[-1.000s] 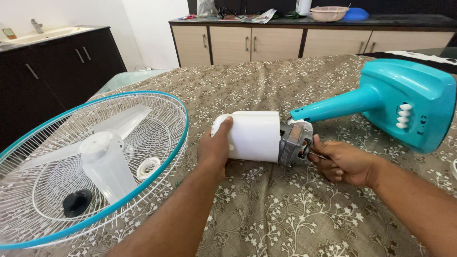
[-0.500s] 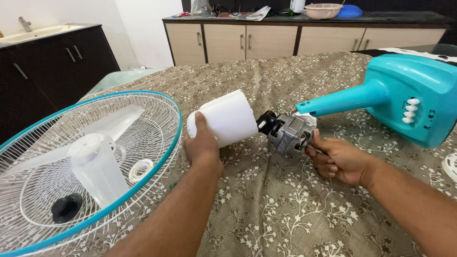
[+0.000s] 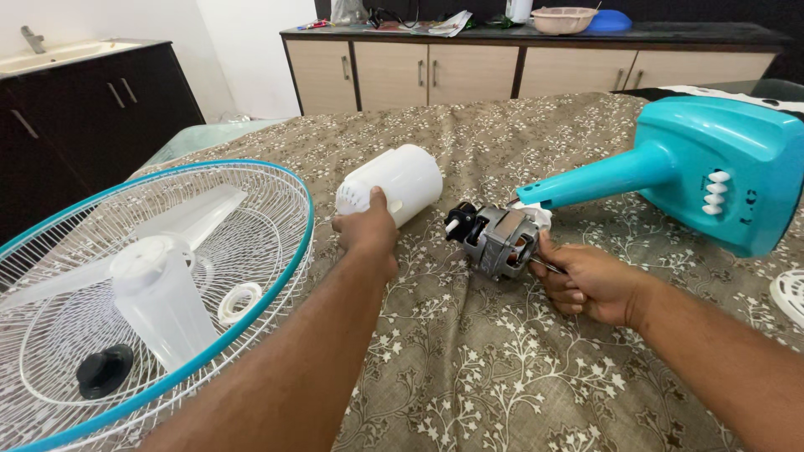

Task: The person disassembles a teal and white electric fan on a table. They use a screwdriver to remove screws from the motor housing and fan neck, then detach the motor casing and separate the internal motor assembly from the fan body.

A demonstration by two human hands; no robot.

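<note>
A white plastic motor cover (image 3: 392, 184) is being gripped at its vented end by the left hand (image 3: 368, 233), with the thumb lying on top; the cover is being held tilted above the patterned cloth (image 3: 469, 368), apart from the motor. The bare motor (image 3: 496, 238) is being steadied on the cloth by the right hand (image 3: 586, 283), whose fingers are being kept closed around the shaft end. The motor is being borne on the narrow neck of a turquoise fan stand (image 3: 712, 180), which is lying on its side to the right, its white buttons (image 3: 713, 194) facing the viewer. To the left, just beside the left forearm, a wire fan guard (image 3: 151, 293) with a turquoise rim is lying flat; clear fan blades (image 3: 163, 289), a white ring (image 3: 239, 303) and a black cap (image 3: 104, 370) are being held inside it. Nothing is lying between cover and motor. Cabinets (image 3: 469, 74) are standing behind.
</note>
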